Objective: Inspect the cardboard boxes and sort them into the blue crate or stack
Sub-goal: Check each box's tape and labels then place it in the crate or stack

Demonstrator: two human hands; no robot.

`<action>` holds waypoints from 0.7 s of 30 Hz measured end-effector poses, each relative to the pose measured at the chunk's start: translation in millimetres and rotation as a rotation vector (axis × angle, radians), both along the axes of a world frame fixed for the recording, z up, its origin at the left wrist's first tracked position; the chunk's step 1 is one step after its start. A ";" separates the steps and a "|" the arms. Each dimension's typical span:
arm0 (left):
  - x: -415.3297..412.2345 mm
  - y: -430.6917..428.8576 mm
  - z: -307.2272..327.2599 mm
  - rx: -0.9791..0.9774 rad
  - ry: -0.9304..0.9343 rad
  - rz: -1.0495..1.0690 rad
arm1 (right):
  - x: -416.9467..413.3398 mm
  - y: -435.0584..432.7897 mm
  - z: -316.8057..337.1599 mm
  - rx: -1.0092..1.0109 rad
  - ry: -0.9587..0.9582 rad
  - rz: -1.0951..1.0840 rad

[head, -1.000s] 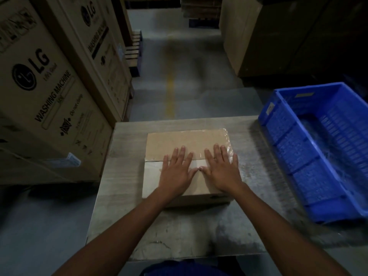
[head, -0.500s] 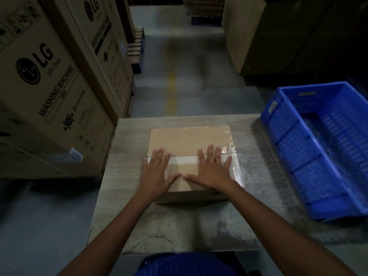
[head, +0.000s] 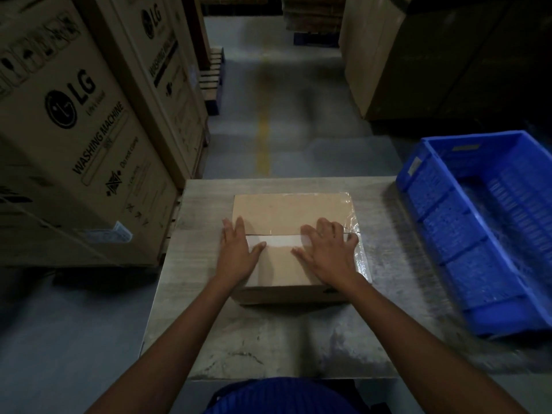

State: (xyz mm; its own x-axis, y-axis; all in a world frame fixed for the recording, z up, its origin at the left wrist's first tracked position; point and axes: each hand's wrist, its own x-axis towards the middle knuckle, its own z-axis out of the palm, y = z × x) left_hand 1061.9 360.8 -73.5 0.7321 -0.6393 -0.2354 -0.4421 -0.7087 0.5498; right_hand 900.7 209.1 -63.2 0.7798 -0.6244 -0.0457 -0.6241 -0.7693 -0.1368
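A closed brown cardboard box (head: 283,213) lies flat on the grey table (head: 268,333), with clear tape along its top seam and down its right side. My left hand (head: 237,252) rests flat on the box's left edge, fingers straight. On the right half of the lid lies my right hand (head: 325,252), flat, fingers spread near the taped seam. The blue crate (head: 466,234) stands on the table's right end, apart from the box, and looks empty.
Tall washing machine cartons (head: 74,130) stand close on the left. More large cartons (head: 418,55) rise at the back right. A floor aisle with a yellow line (head: 263,138) runs ahead beyond the table.
Both hands have slid apart across the lid, the left toward the left edge and the right toward the right side. The box has not moved.
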 end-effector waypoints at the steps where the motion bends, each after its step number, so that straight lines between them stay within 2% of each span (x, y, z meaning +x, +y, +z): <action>1: -0.1 -0.6 -0.1 0.004 -0.031 -0.001 | 1.7 -0.9 -0.1 -0.012 0.013 0.001; 2: -1.8 -0.6 -1.3 0.031 -0.109 -0.044 | 3.9 -0.7 0.3 -0.004 0.038 0.005; 4: -6.8 -0.9 -6.5 0.112 -0.293 -0.270 | 8.5 3.1 -2.1 0.060 0.100 0.059; 6: -9.6 -2.8 -10.1 0.205 -0.356 -0.514 | 11.9 8.2 -5.9 0.114 0.192 0.150; 7: -7.5 -4.3 -9.5 0.238 -0.341 -0.571 | 13.9 8.4 -6.2 0.128 0.228 0.174; 10: -1.3 -1.4 -3.3 0.200 -0.325 -0.566 | 20.4 11.5 3.6 0.133 0.252 0.194; 14: -16.5 34.4 -23.1 -0.061 -0.476 -0.505 | 19.6 56.9 2.8 0.162 0.117 0.227; 18: -32.7 45.6 -28.6 -0.111 -0.475 -0.394 | 16.5 75.0 -9.1 0.151 0.094 0.231; 21: -38.8 37.6 -23.5 -0.106 -0.518 -0.396 | 17.0 60.8 -0.2 0.157 0.068 0.254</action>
